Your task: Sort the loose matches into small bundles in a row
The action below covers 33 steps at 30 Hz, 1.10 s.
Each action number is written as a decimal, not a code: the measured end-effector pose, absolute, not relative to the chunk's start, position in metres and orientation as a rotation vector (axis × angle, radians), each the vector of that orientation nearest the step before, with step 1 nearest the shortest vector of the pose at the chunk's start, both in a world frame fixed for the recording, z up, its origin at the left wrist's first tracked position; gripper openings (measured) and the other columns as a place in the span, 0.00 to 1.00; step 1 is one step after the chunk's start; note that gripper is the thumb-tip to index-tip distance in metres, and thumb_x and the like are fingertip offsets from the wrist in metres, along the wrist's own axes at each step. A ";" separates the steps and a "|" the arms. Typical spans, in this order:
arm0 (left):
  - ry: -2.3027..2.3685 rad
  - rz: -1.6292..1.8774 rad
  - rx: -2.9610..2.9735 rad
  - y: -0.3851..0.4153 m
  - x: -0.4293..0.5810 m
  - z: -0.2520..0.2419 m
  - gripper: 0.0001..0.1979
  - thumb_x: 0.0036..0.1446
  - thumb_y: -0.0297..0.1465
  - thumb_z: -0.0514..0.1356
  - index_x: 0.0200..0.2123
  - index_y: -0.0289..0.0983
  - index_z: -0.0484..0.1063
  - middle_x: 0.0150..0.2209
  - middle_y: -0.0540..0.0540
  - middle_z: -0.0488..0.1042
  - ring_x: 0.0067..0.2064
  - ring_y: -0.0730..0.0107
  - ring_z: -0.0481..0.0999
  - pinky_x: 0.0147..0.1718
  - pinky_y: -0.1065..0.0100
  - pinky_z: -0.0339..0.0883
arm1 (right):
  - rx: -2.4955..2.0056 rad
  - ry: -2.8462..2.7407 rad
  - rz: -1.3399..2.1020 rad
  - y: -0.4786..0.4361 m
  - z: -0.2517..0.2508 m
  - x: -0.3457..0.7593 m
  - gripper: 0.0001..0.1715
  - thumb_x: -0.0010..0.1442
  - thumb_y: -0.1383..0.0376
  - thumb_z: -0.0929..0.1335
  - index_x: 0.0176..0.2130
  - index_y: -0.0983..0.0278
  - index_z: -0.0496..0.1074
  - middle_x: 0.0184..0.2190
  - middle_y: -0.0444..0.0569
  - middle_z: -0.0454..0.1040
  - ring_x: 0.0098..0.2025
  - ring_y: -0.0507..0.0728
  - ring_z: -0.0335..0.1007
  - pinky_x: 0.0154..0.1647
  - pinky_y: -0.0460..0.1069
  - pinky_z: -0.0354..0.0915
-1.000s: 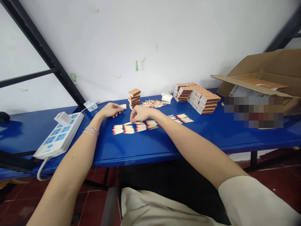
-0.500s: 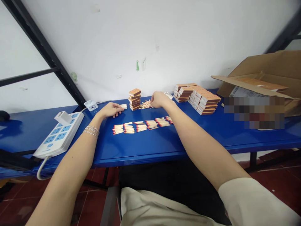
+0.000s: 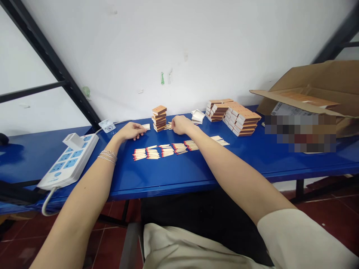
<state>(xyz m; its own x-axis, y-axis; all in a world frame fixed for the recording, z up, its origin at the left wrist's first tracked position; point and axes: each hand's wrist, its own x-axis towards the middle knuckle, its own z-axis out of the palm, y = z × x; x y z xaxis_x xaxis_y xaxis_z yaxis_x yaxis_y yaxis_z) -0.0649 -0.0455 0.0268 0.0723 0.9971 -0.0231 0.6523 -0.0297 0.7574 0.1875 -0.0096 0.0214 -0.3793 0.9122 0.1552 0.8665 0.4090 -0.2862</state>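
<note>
My right hand point(image 3: 181, 124) rests at the far side of the blue table, its fingertips on a small pile of loose wooden matchsticks point(image 3: 168, 126). The hand hides most of that pile, so I cannot tell whether it grips any. My left hand point(image 3: 130, 131) lies flat and relaxed, its fingertips close to a small white card point(image 3: 146, 126). Just beyond stands a stack of orange-topped matchboxes point(image 3: 159, 118). Bundles of red-tipped matches point(image 3: 166, 151) lie in a row nearer me, below both hands.
A white power strip point(image 3: 68, 160) lies at the table's left. Open white box trays point(image 3: 198, 116) and stacked matchboxes point(image 3: 241, 118) stand at the back. An open cardboard carton point(image 3: 308, 93) sits at the right. Black metal frame bars point(image 3: 47, 63) cross the left.
My right hand has moved from the row of match bundles to the loose matchstick pile, shifting leftward over it. My left hand has stayed in place.
</note>
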 end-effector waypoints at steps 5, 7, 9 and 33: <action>1.640 0.720 1.745 -0.045 -0.066 0.026 0.12 0.48 0.37 0.68 0.25 0.34 0.73 0.20 0.50 0.69 0.18 0.79 0.64 0.15 0.74 0.57 | -1.429 -2.270 0.264 -0.007 0.027 0.191 0.12 0.53 0.72 0.66 0.37 0.64 0.76 0.39 0.54 0.79 0.41 0.58 0.75 0.44 0.49 0.66; 1.633 0.720 1.749 -0.045 -0.066 0.026 0.13 0.47 0.38 0.69 0.25 0.34 0.74 0.20 0.50 0.69 0.18 0.79 0.64 0.16 0.74 0.57 | -1.388 -2.259 0.314 -0.012 0.034 0.190 0.11 0.52 0.73 0.67 0.36 0.65 0.77 0.36 0.53 0.79 0.39 0.58 0.74 0.42 0.48 0.65; 1.627 0.725 1.756 -0.045 -0.066 0.026 0.13 0.46 0.39 0.69 0.25 0.34 0.74 0.20 0.50 0.70 0.18 0.78 0.64 0.16 0.73 0.58 | -1.346 -2.286 0.391 -0.020 0.041 0.188 0.11 0.50 0.73 0.68 0.35 0.66 0.77 0.35 0.54 0.79 0.38 0.57 0.74 0.40 0.47 0.65; 1.647 0.722 1.752 -0.047 -0.063 0.028 0.13 0.48 0.38 0.68 0.25 0.34 0.74 0.20 0.50 0.70 0.18 0.78 0.64 0.16 0.73 0.58 | -1.250 -2.720 0.726 -0.046 0.049 0.175 0.12 0.46 0.72 0.72 0.34 0.65 0.81 0.36 0.48 0.81 0.38 0.55 0.76 0.36 0.45 0.66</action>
